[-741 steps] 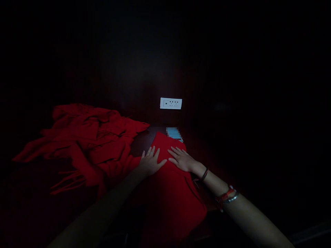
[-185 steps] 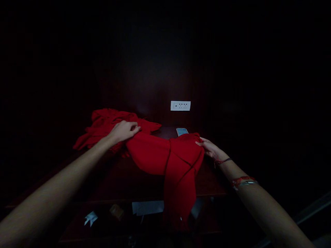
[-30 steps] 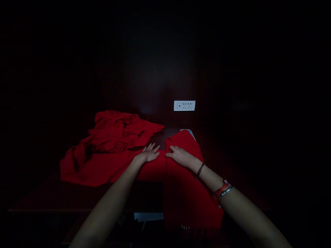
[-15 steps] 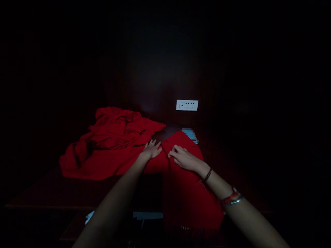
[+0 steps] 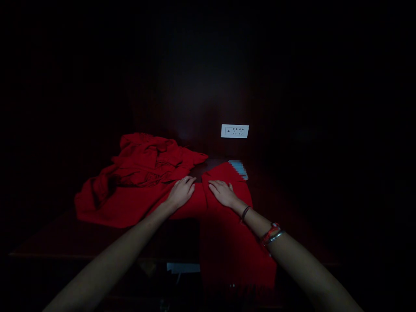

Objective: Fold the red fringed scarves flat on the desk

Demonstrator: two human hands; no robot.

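On the tabletop (image 5: 58,243), left hand (image 5: 180,192) and right hand (image 5: 223,193) lie palm-down on the fringed red scarf (image 5: 235,242), fingers loosely extended, so I'd smooth outward from the crease (image 5: 205,197).

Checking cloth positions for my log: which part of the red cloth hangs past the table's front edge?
The smooth strip under the right hand, its fringe below the table; the crumpled heap and flat stretch at left lie on top.

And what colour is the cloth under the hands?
Plain red cloth, best seen in the head view.
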